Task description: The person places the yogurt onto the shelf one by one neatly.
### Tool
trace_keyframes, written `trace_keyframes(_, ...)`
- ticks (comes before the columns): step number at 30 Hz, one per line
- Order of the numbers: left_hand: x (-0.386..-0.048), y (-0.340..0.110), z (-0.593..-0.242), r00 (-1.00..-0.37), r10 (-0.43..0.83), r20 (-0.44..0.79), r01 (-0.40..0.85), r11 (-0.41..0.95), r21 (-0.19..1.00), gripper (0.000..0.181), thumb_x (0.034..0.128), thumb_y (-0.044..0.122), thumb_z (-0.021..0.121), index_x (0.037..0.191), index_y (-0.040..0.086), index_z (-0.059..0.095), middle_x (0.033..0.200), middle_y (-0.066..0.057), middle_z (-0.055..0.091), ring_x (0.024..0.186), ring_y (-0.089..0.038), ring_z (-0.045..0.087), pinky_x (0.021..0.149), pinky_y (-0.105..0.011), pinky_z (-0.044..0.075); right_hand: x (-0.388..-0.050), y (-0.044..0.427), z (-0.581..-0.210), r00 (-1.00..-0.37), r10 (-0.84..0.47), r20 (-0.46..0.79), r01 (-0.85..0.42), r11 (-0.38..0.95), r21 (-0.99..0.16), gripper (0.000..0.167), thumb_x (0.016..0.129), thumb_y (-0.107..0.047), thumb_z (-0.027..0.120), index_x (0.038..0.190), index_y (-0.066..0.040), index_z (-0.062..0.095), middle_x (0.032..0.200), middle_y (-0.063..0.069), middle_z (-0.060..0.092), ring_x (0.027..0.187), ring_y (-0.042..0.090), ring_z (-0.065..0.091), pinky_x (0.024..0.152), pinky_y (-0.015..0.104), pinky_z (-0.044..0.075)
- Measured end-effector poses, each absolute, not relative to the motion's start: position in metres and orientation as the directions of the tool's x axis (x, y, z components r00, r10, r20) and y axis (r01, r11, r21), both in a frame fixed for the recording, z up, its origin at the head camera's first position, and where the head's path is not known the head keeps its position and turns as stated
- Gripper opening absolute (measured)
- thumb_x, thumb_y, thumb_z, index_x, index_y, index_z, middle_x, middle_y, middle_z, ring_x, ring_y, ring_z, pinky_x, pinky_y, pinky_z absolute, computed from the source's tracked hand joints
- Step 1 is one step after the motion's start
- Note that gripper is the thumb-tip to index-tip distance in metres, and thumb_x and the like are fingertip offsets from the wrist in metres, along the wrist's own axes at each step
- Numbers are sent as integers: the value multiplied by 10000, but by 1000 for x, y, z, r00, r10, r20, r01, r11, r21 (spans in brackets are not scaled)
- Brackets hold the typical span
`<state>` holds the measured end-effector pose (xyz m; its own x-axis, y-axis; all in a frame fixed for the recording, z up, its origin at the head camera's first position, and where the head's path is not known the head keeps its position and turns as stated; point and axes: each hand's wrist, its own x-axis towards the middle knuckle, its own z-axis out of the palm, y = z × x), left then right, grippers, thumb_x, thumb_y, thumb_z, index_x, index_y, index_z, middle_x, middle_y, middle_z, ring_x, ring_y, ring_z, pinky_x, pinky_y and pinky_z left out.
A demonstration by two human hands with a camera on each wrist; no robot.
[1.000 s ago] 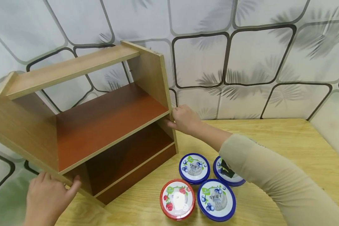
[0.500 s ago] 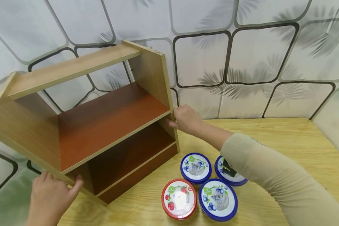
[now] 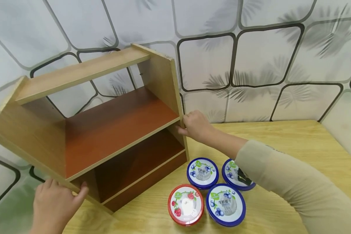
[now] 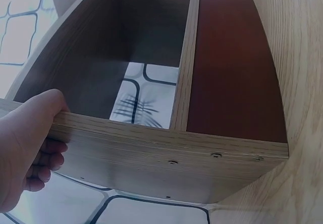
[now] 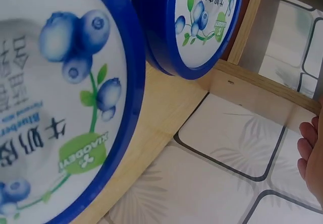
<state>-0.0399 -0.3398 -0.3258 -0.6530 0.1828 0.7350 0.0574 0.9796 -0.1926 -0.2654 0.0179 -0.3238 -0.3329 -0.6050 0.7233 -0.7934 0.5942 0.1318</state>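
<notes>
A small wooden shelf unit [image 3: 120, 125] with reddish-brown boards stands at an angle on the table [image 3: 276, 146]. My left hand [image 3: 54, 204] grips the front edge of its left side panel [image 3: 29, 139]. In the left wrist view, the thumb of that left hand [image 4: 28, 143] lies over the edge and the fingers curl against the outer face. My right hand [image 3: 197, 125] holds the right side panel [image 3: 163, 78] just below the middle board, thumb on the inner side. At the edge of the right wrist view, only some fingers [image 5: 307, 146] show.
Several round lidded tubs sit close together right of the shelf: a red-rimmed strawberry one [image 3: 185, 204] and blue-rimmed blueberry ones [image 3: 226, 204]. My right sleeve [image 3: 283, 175] passes over the rear right tub [image 3: 234, 174], partly covering it. A patterned wall covering [image 3: 206, 65] rises behind the table.
The shelf unit has shifted slightly to the right, nearer the tubs, and both hands have moved along with it. The tubs stay in place; the head view has turned a little.
</notes>
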Motion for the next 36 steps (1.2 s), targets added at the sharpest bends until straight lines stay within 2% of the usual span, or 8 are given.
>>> trace_keyframes(6,-41,-340,-328,-628,194,753,72,979,-193,564,868,479,254,399,175,180,476,-68,277,527,-374,380,477,-466,271,-265,16,-324,-328,-590,737,-806,582,107,332,708,-233,779,588,-64,519,512,27,520,459,186,466,491,335,367)
trace_keyframes(14,-49,-342,-328,-558,242,794,125,970,-207,540,869,438,301,420,153,207,465,-89,296,512,-386,373,454,-470,258,-259,22,-324,-368,-591,718,-798,597,83,339,717,-249,772,594,-57,520,523,31,527,473,189,463,511,335,371)
trace_keyframes(21,-56,-339,-332,-570,226,790,145,974,-174,531,847,411,301,393,148,215,481,-85,293,552,-393,379,475,-464,249,-253,34,-322,-405,-610,681,-788,611,78,311,722,-236,765,623,-41,544,552,48,555,505,206,499,539,350,404)
trace_keyframes(25,-62,-336,-336,-562,215,798,159,976,-151,469,808,377,327,437,90,331,507,-97,343,549,-382,389,457,-448,249,-251,41,-319,-431,-609,665,-785,617,55,297,724,-216,763,631,-31,550,568,62,565,536,225,511,561,360,416)
trace_keyframes(27,-63,-336,-334,-591,200,782,162,978,-128,440,792,381,331,504,59,409,567,-125,413,596,-388,423,474,-459,280,-249,44,-318,-438,-609,661,-788,614,43,300,729,-216,762,628,-29,551,566,64,561,540,227,502,552,356,409)
trace_keyframes(30,-64,-336,-332,-663,171,729,170,982,-76,404,760,370,369,697,8,537,750,-171,521,742,-394,476,550,-486,334,-246,48,-320,-443,-604,662,-787,616,35,304,728,-217,765,619,-28,553,559,64,557,531,223,495,531,347,398)
trace_keyframes(33,-66,-334,-328,-716,151,681,179,983,-29,376,725,328,431,831,-5,570,873,-189,549,851,-397,483,618,-505,347,-244,54,-322,-437,-596,673,-781,623,44,314,724,-220,766,606,-27,548,551,64,545,515,221,494,517,344,394)
trace_keyframes(36,-69,-332,-327,-735,136,664,182,983,0,355,701,291,483,868,-11,567,892,-199,554,866,-404,486,643,-509,340,-244,59,-324,-420,-593,687,-782,621,58,313,715,-217,770,602,-25,549,554,64,543,522,227,497,532,350,396)
